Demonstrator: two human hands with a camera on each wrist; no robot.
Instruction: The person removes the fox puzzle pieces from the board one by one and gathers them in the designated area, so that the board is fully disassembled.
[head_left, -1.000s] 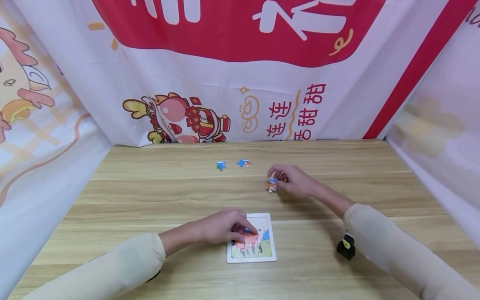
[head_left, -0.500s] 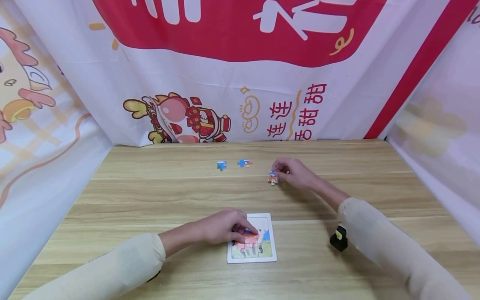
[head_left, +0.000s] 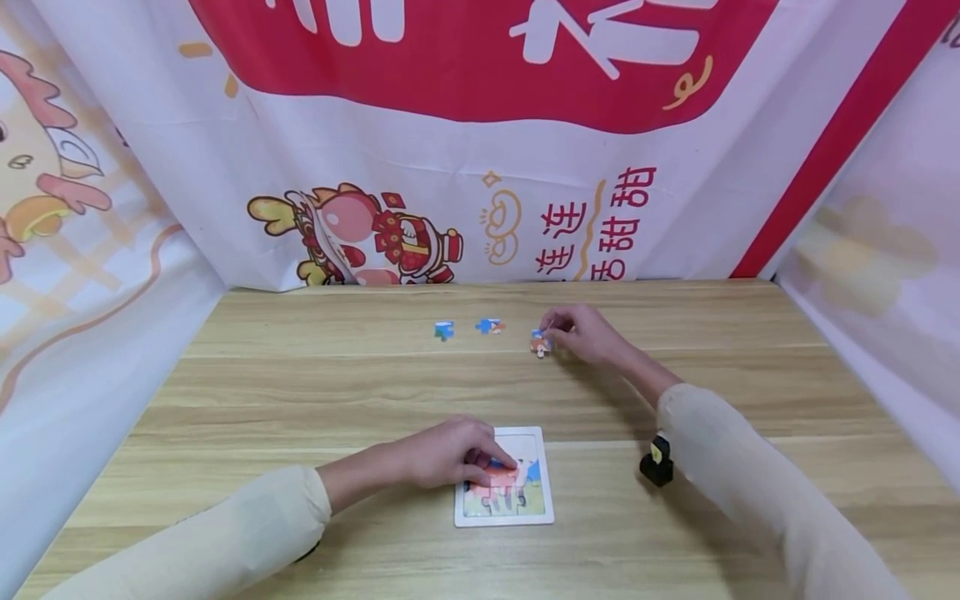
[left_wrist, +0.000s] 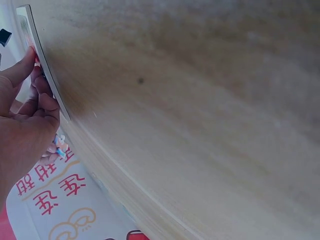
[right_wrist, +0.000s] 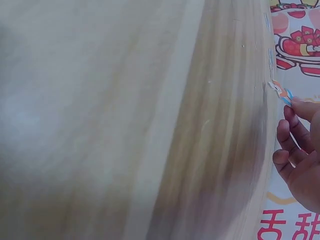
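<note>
In the head view my left hand [head_left: 450,452] rests over the left side of a white-framed jigsaw puzzle [head_left: 546,500]. Thumb and index finger touch the picture, which shows a reddish animal; the hand covers part of it. The frame also appears edge-on beside my left hand [left_wrist: 30,115] in the left wrist view. Farther back and to the right, my right hand [head_left: 588,332] pinches a blue and orange-brown puzzle piece [head_left: 540,345] by one end. In the right wrist view that piece [right_wrist: 281,91] sits between thumb and index finger, the other fingers loosely curled.
Two loose puzzle pieces lie toward the back of the wooden table [head_left: 337,400]: a blue and green one [head_left: 444,330] and a blue and orange one [head_left: 491,326]. A printed cloth [head_left: 450,183] hangs behind. A black device [head_left: 657,463] is at the right sleeve.
My right hand has moved back, away from the board, and lately slightly left, still pinching the puzzle piece. My left hand has stayed on the puzzle.
</note>
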